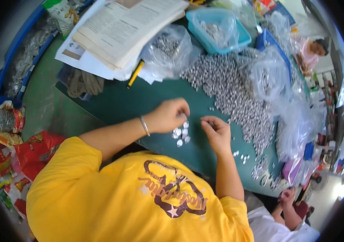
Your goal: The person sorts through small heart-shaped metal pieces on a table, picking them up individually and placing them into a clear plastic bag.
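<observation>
My left hand [168,116], a bangle on its wrist, is curled with fingertips pointing down just above a small group of shiny silver discs [185,131]. Whatever those fingers hold, if anything, is hidden. To its right, my right hand [217,132] is closed, thumb and fingertips together in a pinch over the green tabletop [139,97]. Anything in that pinch is too small to make out. The hands are apart. Beyond the right hand spreads a large heap of small silver metal pieces [236,97].
A teal basin [220,47] with a plastic bag, an open book [127,32], a yellow pen [135,74] and dark gloves [85,82] lie at the back. Clear plastic bags [269,76] crowd the right side. Small rings [260,167] lie front right. Another person's hands [287,197] show lower right.
</observation>
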A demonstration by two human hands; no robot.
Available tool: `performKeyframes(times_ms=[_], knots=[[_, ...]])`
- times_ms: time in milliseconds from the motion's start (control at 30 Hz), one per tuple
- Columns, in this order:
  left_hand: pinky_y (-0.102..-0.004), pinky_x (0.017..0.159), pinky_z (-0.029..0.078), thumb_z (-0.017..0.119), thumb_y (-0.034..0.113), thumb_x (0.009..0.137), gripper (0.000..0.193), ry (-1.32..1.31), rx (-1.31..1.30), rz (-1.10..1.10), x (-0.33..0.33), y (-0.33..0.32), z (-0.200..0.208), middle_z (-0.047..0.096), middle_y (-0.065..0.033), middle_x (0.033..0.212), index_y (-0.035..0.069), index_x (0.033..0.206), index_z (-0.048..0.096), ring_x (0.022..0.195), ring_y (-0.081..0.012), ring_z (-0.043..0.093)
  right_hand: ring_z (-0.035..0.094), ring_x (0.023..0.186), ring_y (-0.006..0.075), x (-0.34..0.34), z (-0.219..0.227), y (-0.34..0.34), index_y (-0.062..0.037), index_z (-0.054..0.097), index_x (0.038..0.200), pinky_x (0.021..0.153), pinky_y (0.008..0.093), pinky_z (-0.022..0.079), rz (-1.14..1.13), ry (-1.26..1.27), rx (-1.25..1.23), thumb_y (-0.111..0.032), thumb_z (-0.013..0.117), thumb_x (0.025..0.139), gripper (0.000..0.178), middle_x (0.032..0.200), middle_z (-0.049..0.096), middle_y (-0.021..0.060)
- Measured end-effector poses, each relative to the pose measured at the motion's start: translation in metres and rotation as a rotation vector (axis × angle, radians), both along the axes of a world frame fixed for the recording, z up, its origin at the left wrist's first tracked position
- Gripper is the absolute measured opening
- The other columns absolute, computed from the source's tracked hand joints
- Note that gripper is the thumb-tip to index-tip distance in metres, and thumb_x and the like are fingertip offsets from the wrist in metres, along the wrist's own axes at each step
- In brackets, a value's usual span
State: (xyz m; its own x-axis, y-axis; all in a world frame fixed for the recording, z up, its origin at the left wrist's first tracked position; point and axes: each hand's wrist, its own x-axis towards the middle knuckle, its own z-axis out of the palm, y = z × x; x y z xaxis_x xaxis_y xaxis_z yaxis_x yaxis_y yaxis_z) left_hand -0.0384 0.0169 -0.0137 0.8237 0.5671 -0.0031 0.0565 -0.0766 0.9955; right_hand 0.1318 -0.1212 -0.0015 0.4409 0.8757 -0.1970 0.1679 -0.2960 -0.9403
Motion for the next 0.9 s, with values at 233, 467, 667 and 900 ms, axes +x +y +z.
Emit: performKeyframes(times_ms=[233, 467, 667, 900], knots=[[-0.0331, 0.068, 0.048, 0.073, 0.006, 0.073, 0.016, 0.285, 0.409, -0.18, -0.012, 0.012, 0.029, 0.058, -0.0109, 0.082, 0.003, 0.086, 0.063, 0.075, -0.0248, 0.059, 0.06, 0.078, 0.0355, -0.023, 0.0, 0.007, -0.0051, 0.066, 0.094, 0.068, 0.0414, 0.051, 0.26, -0.62, 0.143, -0.005, 0.069, 0.075, 0.02, 0.084, 0.058, 0.0151], [-0.0358, 0.067, 0.047, 0.07, -0.004, 0.071, 0.019, 0.231, 0.599, -0.184, -0.018, -0.004, 0.023, 0.053, -0.0147, 0.085, -0.001, 0.086, 0.058, 0.078, -0.0321, 0.056, 0.06, 0.067, 0.02, -0.012, -0.008, 0.007, 0.0003, 0.056, 0.081, 0.061, 0.0334, 0.048, 0.09, 0.166, 0.157, -0.009, 0.065, 0.074, 0.015, 0.074, 0.061, 0.0099], [-0.0337, 0.064, 0.045, 0.069, -0.006, 0.071, 0.018, 0.208, 0.644, -0.181, -0.019, -0.008, 0.021, 0.052, -0.0142, 0.086, -0.002, 0.084, 0.057, 0.075, -0.0298, 0.055, 0.063, 0.08, 0.0329, -0.031, -0.02, -0.015, -0.004, 0.063, 0.096, 0.07, 0.0399, 0.052, 0.27, -0.416, 0.195, -0.015, 0.07, 0.079, 0.022, 0.09, 0.064, 0.0166], [-0.0305, 0.063, 0.046, 0.066, -0.007, 0.075, 0.015, 0.246, 0.634, -0.173, -0.022, -0.006, 0.021, 0.052, -0.012, 0.087, -0.002, 0.085, 0.056, 0.073, -0.0254, 0.055, 0.062, 0.083, 0.0359, -0.044, -0.011, -0.017, -0.0035, 0.06, 0.097, 0.07, 0.0428, 0.051, 0.22, -0.514, 0.023, -0.013, 0.064, 0.084, 0.017, 0.093, 0.062, 0.0163]])
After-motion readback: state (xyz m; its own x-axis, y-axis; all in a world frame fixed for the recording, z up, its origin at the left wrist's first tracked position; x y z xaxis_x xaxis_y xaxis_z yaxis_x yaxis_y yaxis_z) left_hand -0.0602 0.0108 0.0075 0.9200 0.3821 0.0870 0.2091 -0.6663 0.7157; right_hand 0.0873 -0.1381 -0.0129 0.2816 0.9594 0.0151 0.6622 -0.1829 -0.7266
